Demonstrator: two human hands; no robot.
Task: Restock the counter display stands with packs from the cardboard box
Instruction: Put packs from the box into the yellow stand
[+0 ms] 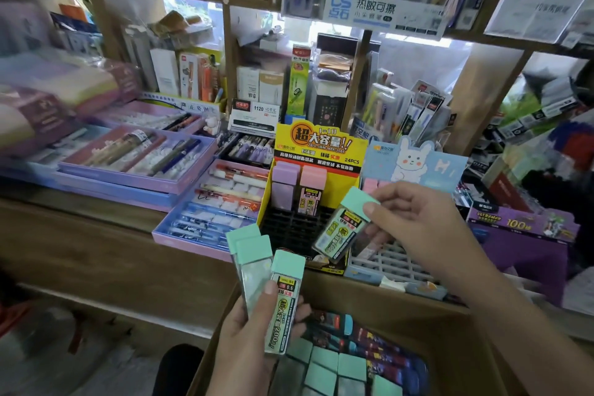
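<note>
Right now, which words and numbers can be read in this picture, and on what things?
Yellow display stand: "超大容量!!", "1=10", "24PCS".
White box: "1120".
Blue sign: "DS", "热敏可擦".
Purple box: "100".
Mint pack in the left hand: "0.5", "200".
Other labels are too blurred to read.

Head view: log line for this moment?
left hand: mint packs | right hand: single mint pack at yellow stand | cardboard box: more packs inside

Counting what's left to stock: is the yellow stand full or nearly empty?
Nearly empty: the yellow stand holds only a purple-capped pack and a pink-capped pack; its black slots in front are bare.
</note>
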